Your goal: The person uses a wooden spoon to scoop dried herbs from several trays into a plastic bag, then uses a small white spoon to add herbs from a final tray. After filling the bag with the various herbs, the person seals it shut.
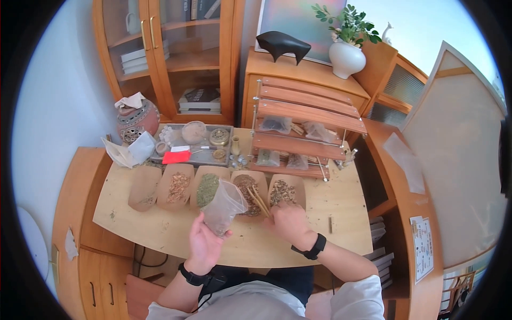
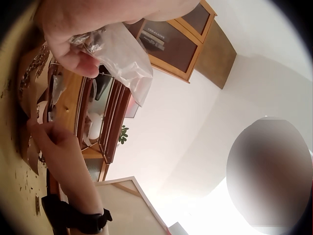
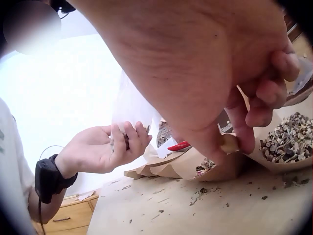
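My left hand (image 1: 205,242) holds a clear plastic bag (image 1: 226,202) upright by its lower part, with a little dried plant matter at its bottom. Its open mouth leans over the trays. My right hand (image 1: 290,221) pinches the near end of wooden tongs (image 1: 258,200) between thumb and forefinger. The far ends of the tongs lie over dark brown dried herbs (image 1: 244,184) in a kraft paper tray. Behind that hand is another tray with chopped mixed herbs (image 1: 282,191); the right wrist view shows those chopped pieces (image 3: 289,139) close up.
To the left stand trays of green herb (image 1: 208,188), orange-brown chips (image 1: 178,186) and sparse scraps (image 1: 148,198). Behind them lie a grey tray (image 1: 213,160) with jars and a red packet (image 1: 176,157). A tiered wooden rack (image 1: 298,141) holds bagged herbs. Crumbs dot the table (image 1: 341,202).
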`<state>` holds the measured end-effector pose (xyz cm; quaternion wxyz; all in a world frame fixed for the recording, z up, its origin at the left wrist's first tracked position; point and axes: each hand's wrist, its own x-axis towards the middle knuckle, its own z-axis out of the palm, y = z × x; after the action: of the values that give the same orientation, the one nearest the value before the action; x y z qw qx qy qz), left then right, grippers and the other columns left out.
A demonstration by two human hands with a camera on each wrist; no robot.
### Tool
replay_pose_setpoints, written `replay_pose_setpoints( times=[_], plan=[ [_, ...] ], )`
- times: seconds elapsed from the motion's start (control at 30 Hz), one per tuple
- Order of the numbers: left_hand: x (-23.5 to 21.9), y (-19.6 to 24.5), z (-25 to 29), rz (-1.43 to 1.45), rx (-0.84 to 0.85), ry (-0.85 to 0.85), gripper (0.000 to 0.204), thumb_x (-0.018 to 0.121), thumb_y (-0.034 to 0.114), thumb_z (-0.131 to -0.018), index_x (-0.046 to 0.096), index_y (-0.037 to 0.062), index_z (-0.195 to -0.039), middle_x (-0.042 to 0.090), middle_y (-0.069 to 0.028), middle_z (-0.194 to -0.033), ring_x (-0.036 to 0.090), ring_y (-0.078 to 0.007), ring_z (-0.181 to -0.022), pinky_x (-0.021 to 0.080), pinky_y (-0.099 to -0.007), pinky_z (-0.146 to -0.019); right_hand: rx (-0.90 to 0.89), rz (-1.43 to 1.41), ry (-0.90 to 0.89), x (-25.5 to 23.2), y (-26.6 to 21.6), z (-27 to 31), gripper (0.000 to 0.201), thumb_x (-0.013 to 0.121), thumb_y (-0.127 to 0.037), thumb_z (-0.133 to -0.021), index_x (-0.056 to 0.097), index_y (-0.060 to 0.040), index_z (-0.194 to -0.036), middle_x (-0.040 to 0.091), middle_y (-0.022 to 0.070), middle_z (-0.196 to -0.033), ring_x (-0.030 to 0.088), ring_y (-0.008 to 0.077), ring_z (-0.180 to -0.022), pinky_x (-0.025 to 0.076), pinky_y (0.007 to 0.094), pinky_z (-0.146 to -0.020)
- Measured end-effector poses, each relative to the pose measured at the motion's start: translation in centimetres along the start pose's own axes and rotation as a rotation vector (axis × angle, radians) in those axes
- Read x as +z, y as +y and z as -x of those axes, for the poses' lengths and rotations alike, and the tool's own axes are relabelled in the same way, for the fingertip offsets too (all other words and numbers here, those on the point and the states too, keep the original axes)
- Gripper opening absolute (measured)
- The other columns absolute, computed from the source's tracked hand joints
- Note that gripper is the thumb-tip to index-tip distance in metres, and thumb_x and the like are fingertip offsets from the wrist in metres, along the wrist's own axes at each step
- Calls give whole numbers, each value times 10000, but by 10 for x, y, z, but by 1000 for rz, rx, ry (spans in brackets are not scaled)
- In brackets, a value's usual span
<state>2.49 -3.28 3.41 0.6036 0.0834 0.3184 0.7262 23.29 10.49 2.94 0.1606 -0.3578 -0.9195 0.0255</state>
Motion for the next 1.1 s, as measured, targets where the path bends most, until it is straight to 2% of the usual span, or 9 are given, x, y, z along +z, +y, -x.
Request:
replay_pose_setpoints(
  times=[0.1, 0.33, 0.53, 0.63, 0.77, 0.87, 0.93, 1.07, 1.1],
  plan=[
    [4, 7, 7, 36, 30, 61, 375, 457, 407, -990, 500, 155, -1266, 596, -21, -1184, 560, -190, -1022, 455, -400, -810, 127, -20, -99, -2, -4, -6, 222, 691, -265, -764, 669, -44, -785, 634, 139, -715, 658, 318, -696, 530, 444, -658],
    [-20, 26, 10, 100, 130, 119, 343, 438, 392, -1002, 513, 150, -1232, 602, -29, -1128, 562, -196, -963, 446, -396, -773, 240, -300, -7, -33, -41, -19, 207, 681, -273, -817, 645, -72, -779, 667, 162, -720, 673, 336, -678, 544, 453, -638],
    [-28, 29, 16, 100, 177, 167, 339, 441, 396, -1002, 517, 151, -1224, 603, -30, -1112, 577, -193, -940, 459, -390, -767, 268, -375, -113, 13, -89, -56, 256, 667, -293, -836, 672, -44, -776, 671, 178, -698, 680, 366, -697, 552, 459, -657],
    [-39, 27, 19, 54, 160, 100, 386, 430, 416, -1001, 499, 150, -1272, 580, -20, -1245, 548, -172, -1083, 491, -403, -800, 296, -417, -199, 28, -95, -70, 266, 654, -293, -846, 724, -36, -847, 689, 201, -764, 687, 376, -750, 556, 455, -703],
    [-39, 21, 22, 75, 139, 77, 383, 425, 417, -1003, 497, 156, -1274, 582, -22, -1246, 552, -184, -1088, 482, -414, -821, 307, -526, -254, 28, -99, -70, 344, 614, -351, -881, 740, -32, -910, 697, 202, -784, 695, 377, -791, 561, 454, -762],
    [-25, 15, 28, 85, 106, 74, 389, 418, 420, -1005, 490, 156, -1282, 582, -26, -1255, 554, -196, -1105, 473, -424, -839, 342, -595, -190, 11, -90, -58, 343, 624, -361, -884, 733, -49, -975, 707, 184, -804, 697, 369, -808, 556, 450, -754],
    [-19, 6, 33, 97, 84, 58, 402, 416, 428, -1004, 483, 153, -1289, 581, -31, -1263, 554, -203, -1121, 468, -430, -847, 371, -597, -96, -13, -72, -43, 313, 659, -320, -886, 712, -44, -1022, 700, 158, -786, 693, 303, -760, 544, 395, -719],
    [5, -13, 42, 49, -15, -18, 377, 425, 414, -998, 493, 171, -1278, 580, -11, -1269, 542, -185, -1128, 461, -420, -819, 502, -547, 48, -49, 1, -14, 268, 697, -276, -888, 705, -41, -1018, 665, 110, -728, 644, 200, -659, 510, 331, -636],
    [6, -22, 42, 40, -46, -51, 386, 424, 418, -997, 488, 168, -1284, 577, -13, -1278, 541, -188, -1141, 463, -422, -824, 555, -502, 64, -51, 27, -9, 295, 680, -309, -890, 698, -51, -1032, 682, 119, -753, 662, 247, -689, 520, 356, -647]
  ],
)
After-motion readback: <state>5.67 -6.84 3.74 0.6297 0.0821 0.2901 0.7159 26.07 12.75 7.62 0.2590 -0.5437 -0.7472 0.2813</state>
